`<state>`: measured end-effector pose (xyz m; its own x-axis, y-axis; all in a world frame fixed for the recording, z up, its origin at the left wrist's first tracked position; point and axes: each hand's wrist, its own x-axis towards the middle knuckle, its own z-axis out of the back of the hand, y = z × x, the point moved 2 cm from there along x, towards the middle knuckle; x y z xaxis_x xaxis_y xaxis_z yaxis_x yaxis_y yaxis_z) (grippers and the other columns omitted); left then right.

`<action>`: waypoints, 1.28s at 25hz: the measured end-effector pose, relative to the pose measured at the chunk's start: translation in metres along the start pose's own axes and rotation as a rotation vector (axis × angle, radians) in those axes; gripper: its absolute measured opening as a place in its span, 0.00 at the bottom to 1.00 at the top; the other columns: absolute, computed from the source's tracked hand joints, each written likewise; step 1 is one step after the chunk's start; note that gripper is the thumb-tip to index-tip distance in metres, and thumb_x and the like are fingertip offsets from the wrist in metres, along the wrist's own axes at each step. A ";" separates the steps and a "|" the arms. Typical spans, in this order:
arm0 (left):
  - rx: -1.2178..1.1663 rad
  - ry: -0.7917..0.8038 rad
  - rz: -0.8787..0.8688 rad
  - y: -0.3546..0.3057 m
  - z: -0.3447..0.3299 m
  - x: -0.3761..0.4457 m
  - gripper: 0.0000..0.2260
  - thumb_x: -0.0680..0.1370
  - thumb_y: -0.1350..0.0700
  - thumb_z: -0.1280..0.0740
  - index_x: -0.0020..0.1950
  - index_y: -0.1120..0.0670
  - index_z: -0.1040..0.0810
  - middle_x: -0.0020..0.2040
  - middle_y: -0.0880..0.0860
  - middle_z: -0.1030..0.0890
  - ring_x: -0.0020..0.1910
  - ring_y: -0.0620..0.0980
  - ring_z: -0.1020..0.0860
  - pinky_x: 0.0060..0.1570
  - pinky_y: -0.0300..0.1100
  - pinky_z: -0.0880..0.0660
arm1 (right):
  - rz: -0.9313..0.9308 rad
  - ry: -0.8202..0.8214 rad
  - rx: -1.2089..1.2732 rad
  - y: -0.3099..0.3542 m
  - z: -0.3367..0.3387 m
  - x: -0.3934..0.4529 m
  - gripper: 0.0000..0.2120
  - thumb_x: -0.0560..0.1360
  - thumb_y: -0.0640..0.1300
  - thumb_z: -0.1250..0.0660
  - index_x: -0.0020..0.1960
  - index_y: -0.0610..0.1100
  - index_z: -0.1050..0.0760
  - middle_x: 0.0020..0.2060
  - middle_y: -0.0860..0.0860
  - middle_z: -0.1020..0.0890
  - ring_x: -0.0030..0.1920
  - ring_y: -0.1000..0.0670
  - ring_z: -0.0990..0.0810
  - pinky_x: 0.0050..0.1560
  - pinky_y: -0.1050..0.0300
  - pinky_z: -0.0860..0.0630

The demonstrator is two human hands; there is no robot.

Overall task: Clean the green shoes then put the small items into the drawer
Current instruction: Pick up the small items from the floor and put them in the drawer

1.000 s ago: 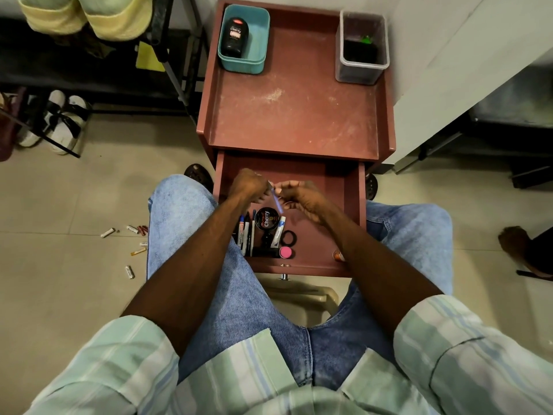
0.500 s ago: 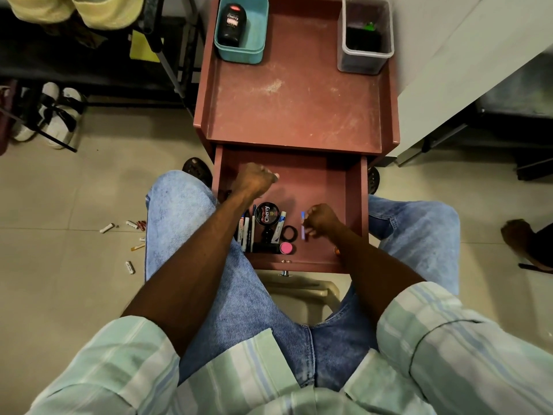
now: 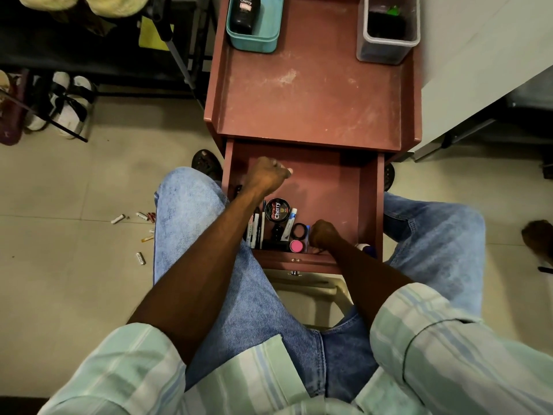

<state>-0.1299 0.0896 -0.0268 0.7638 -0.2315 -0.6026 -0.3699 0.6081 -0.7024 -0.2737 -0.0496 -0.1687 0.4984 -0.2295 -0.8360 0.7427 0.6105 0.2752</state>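
Observation:
The red-brown drawer [image 3: 329, 190] stands pulled open over my knees. Along its front lie several pens [image 3: 257, 229], a round Cherry polish tin [image 3: 277, 209], a white tube [image 3: 291, 221], a black ring [image 3: 300, 231] and a pink round piece [image 3: 296, 246]. My right hand [image 3: 324, 236] is low in the drawer beside the ring, fingers curled, with a blue pen [image 3: 308, 230] showing at its left edge. My left hand [image 3: 267, 175] hovers over the drawer's back left, curled, pinching a small white cap [image 3: 289, 170]. Pale yellow-green shoes [image 3: 113, 4] sit on a rack at top left.
On the cabinet top [image 3: 314, 100] stand a teal tray [image 3: 270, 40] with a black bottle [image 3: 245, 13] and a clear grey bin [image 3: 389, 52]. Several small items [image 3: 118, 219] lie on the floor to my left. White sandals [image 3: 59, 106] sit left; another person's foot [image 3: 538, 238] is right.
My hands pulled apart from the blue pen they held together. The right hand carried the pen down to the drawer's front, while the left stayed near the back with the white cap.

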 end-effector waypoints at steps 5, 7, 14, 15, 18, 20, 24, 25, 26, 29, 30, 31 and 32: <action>0.003 0.006 -0.007 -0.002 0.001 -0.002 0.08 0.77 0.55 0.31 0.50 0.60 0.20 0.42 0.51 0.21 0.43 0.49 0.23 0.54 0.49 0.24 | 0.017 -0.049 -0.042 0.001 -0.003 0.005 0.13 0.75 0.41 0.34 0.58 0.37 0.22 0.57 0.41 0.19 0.55 0.43 0.20 0.50 0.56 0.25; 0.012 0.006 -0.013 -0.003 0.002 -0.003 0.08 0.78 0.56 0.32 0.50 0.60 0.20 0.42 0.51 0.21 0.43 0.48 0.23 0.54 0.48 0.23 | 0.016 -0.019 -0.071 0.000 -0.003 0.004 0.13 0.73 0.38 0.33 0.57 0.37 0.21 0.54 0.40 0.18 0.47 0.44 0.20 0.53 0.52 0.22; 0.071 -0.012 -0.027 0.000 0.002 -0.003 0.10 0.77 0.55 0.31 0.51 0.61 0.20 0.38 0.50 0.22 0.40 0.48 0.24 0.50 0.45 0.24 | 0.042 -0.061 -0.095 -0.007 0.006 0.005 0.14 0.73 0.38 0.35 0.57 0.39 0.21 0.53 0.40 0.18 0.35 0.50 0.25 0.34 0.60 0.26; 0.083 -0.012 -0.025 0.001 0.002 -0.003 0.10 0.77 0.54 0.31 0.51 0.61 0.20 0.38 0.50 0.22 0.40 0.48 0.24 0.49 0.45 0.24 | 0.065 -0.072 -0.136 -0.007 0.008 0.006 0.14 0.73 0.39 0.35 0.57 0.39 0.21 0.53 0.40 0.18 0.36 0.49 0.25 0.36 0.59 0.25; 0.101 -0.018 -0.020 0.002 0.002 -0.003 0.09 0.78 0.55 0.31 0.50 0.61 0.20 0.38 0.50 0.23 0.38 0.46 0.25 0.45 0.42 0.26 | 0.101 -0.066 -0.192 0.001 0.010 0.001 0.13 0.77 0.40 0.38 0.59 0.39 0.21 0.57 0.41 0.19 0.51 0.43 0.20 0.50 0.53 0.23; 0.112 -0.027 -0.020 0.003 0.003 -0.003 0.09 0.78 0.55 0.31 0.49 0.61 0.20 0.37 0.50 0.23 0.37 0.46 0.26 0.44 0.41 0.27 | 0.116 -0.144 -0.213 0.006 0.013 -0.001 0.13 0.79 0.41 0.39 0.58 0.36 0.23 0.59 0.40 0.21 0.58 0.42 0.22 0.54 0.54 0.25; 0.156 -0.063 -0.021 0.008 0.009 -0.007 0.09 0.77 0.54 0.31 0.46 0.61 0.20 0.38 0.53 0.22 0.37 0.50 0.26 0.42 0.41 0.27 | 0.206 -0.196 -0.259 0.029 0.026 -0.004 0.11 0.77 0.41 0.37 0.55 0.37 0.21 0.56 0.41 0.19 0.57 0.41 0.22 0.54 0.54 0.25; 0.162 -0.092 -0.039 0.009 0.012 -0.011 0.09 0.76 0.54 0.31 0.45 0.60 0.20 0.38 0.53 0.21 0.37 0.51 0.25 0.42 0.41 0.28 | 0.227 -0.210 -0.204 0.040 0.032 -0.005 0.10 0.75 0.40 0.36 0.52 0.37 0.20 0.53 0.41 0.18 0.55 0.41 0.20 0.54 0.53 0.25; 0.157 -0.133 -0.068 0.010 0.015 -0.014 0.08 0.76 0.54 0.31 0.43 0.59 0.20 0.39 0.53 0.20 0.38 0.51 0.23 0.42 0.41 0.28 | 0.255 -0.238 -0.116 0.055 0.039 -0.014 0.09 0.74 0.38 0.36 0.49 0.36 0.19 0.49 0.40 0.17 0.52 0.39 0.19 0.52 0.52 0.24; 0.034 -0.285 -0.212 0.007 0.027 -0.029 0.05 0.76 0.57 0.32 0.45 0.57 0.19 0.41 0.50 0.18 0.42 0.49 0.21 0.43 0.38 0.27 | 0.381 -0.381 0.177 0.112 0.063 -0.042 0.09 0.70 0.30 0.40 0.39 0.35 0.21 0.38 0.37 0.17 0.40 0.38 0.18 0.44 0.50 0.21; -0.047 -0.336 -0.261 0.001 0.034 -0.036 0.04 0.77 0.58 0.33 0.47 0.57 0.19 0.41 0.49 0.18 0.41 0.48 0.21 0.42 0.37 0.26 | 0.411 -0.402 0.301 0.133 0.073 -0.060 0.10 0.70 0.30 0.41 0.39 0.37 0.21 0.36 0.39 0.17 0.36 0.41 0.18 0.42 0.52 0.20; -0.146 -0.397 -0.304 -0.004 0.044 -0.042 0.05 0.77 0.59 0.33 0.48 0.57 0.19 0.41 0.49 0.18 0.41 0.48 0.21 0.41 0.37 0.25 | 0.474 -0.422 0.381 0.154 0.080 -0.074 0.11 0.71 0.31 0.41 0.40 0.40 0.21 0.36 0.41 0.17 0.34 0.44 0.18 0.40 0.54 0.20; -0.262 -0.463 -0.337 -0.010 0.058 -0.051 0.05 0.77 0.60 0.34 0.49 0.57 0.19 0.41 0.50 0.18 0.40 0.49 0.20 0.42 0.39 0.24 | 0.545 -0.434 0.426 0.176 0.088 -0.094 0.12 0.72 0.31 0.41 0.40 0.41 0.21 0.36 0.42 0.17 0.33 0.47 0.18 0.39 0.54 0.20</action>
<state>-0.1352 0.1394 0.0327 0.9891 0.0105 -0.1469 -0.1418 0.3390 -0.9300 -0.1500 0.0127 -0.0001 0.9028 -0.3097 -0.2985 0.4086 0.4005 0.8202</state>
